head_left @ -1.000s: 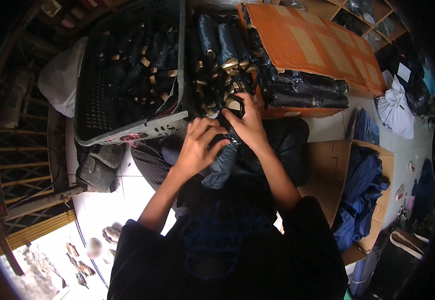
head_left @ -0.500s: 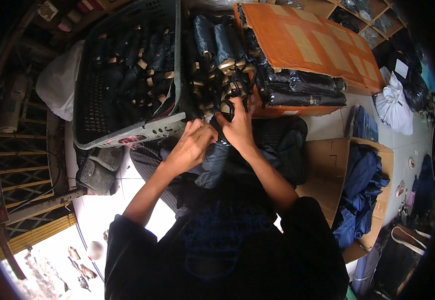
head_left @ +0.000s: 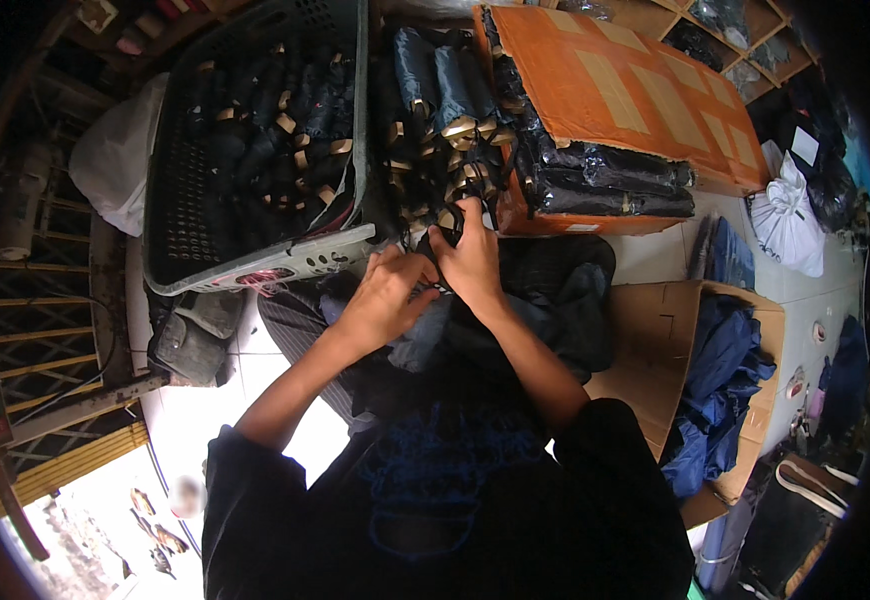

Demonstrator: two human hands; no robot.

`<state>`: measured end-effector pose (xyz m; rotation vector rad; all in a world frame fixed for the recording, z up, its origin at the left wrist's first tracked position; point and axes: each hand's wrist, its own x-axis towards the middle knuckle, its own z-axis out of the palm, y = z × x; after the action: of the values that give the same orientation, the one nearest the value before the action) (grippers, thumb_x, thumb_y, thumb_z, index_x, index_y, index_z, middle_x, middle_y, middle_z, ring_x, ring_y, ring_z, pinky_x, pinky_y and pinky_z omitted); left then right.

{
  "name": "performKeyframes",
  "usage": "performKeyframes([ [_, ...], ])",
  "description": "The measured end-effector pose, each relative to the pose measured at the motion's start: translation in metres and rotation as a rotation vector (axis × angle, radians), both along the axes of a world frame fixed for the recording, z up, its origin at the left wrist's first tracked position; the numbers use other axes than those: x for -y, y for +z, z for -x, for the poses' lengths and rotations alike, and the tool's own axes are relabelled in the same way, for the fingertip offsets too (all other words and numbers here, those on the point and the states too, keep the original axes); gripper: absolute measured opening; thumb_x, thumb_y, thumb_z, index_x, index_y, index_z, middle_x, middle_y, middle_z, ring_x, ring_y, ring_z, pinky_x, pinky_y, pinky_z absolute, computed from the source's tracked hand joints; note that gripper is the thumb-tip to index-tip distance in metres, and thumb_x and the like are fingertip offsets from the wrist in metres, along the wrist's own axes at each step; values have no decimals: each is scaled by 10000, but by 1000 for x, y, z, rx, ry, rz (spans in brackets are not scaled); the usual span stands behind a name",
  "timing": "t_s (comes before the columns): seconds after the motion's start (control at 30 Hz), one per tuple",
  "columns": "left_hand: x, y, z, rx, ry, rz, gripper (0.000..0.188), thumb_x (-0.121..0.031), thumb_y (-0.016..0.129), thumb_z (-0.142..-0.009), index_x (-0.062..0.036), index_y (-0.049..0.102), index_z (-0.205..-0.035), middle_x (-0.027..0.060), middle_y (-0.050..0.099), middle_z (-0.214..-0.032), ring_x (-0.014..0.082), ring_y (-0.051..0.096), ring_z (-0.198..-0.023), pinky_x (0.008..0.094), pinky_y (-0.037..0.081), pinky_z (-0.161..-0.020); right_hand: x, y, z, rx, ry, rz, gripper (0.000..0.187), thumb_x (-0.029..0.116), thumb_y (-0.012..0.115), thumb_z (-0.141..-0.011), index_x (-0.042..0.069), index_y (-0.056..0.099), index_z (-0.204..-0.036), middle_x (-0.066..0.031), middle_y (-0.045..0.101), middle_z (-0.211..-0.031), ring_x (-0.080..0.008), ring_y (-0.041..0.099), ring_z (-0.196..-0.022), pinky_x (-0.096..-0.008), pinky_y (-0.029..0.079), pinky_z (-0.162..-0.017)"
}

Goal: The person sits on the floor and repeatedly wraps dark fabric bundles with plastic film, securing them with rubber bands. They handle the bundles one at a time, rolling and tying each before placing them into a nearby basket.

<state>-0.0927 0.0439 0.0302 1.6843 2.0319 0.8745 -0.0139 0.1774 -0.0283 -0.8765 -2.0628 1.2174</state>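
A dark folding umbrella (head_left: 421, 338) lies over my lap, its grey-blue cloth toward me and its handle end away from me. My left hand (head_left: 387, 292) is curled around the cloth near the handle end, thumb and fingers bent inward. My right hand (head_left: 471, 262) grips the same umbrella by its handle end, with a dark strap near the fingertips. The part between both hands is mostly hidden by the fingers. Just beyond, a row of rolled dark umbrellas (head_left: 450, 85) with tan handle ends points toward me.
A dark plastic basket (head_left: 307, 254) full of folded umbrellas stands at the far left. An orange carton (head_left: 645, 90) with black wrapped packs (head_left: 605, 180) is at the far right. Nearer right, a cardboard box (head_left: 645, 345) holds blue cloth (head_left: 717, 390). A white sack (head_left: 790, 220) sits beyond.
The left thumb has moved down and away from the fingers, along the umbrella cloth. My right hand stays at the handle end. The view has shifted slightly.
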Motion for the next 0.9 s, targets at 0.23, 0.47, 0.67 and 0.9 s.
performKeyframes([
  [0.23,-3,-12,17,-71,-126,-75,159,6,691,-768,-21,577,-876,122,608,-870,291,561,-834,387,458,-756,-9,-3,4,133,105,178,527,179,725,-786,31,430,-1197,-279,618,-1029,-428,609,-1010,-465,486,-819],
  [0.47,-1,-4,11,334,-73,-108,169,53,699,-772,-17,561,-839,80,595,-838,227,601,-815,327,488,-681,-47,10,-24,-147,856,480,1015,217,830,-682,144,200,-1474,-137,285,-1452,-230,281,-1355,-370,313,-1078],
  [0.67,7,-4,11,384,-68,-178,174,62,695,-761,-24,557,-823,71,592,-813,242,567,-823,336,464,-732,-37,20,-27,-89,801,375,1071,157,852,-603,112,215,-1462,-137,305,-1432,-248,251,-1377,-358,215,-1118],
  [0.9,16,6,7,155,-97,-193,223,75,692,-729,-23,574,-891,78,613,-849,273,548,-879,346,458,-777,-16,12,-24,-73,563,417,899,99,807,-623,84,293,-1361,-181,460,-1302,-281,439,-1253,-356,358,-1015],
])
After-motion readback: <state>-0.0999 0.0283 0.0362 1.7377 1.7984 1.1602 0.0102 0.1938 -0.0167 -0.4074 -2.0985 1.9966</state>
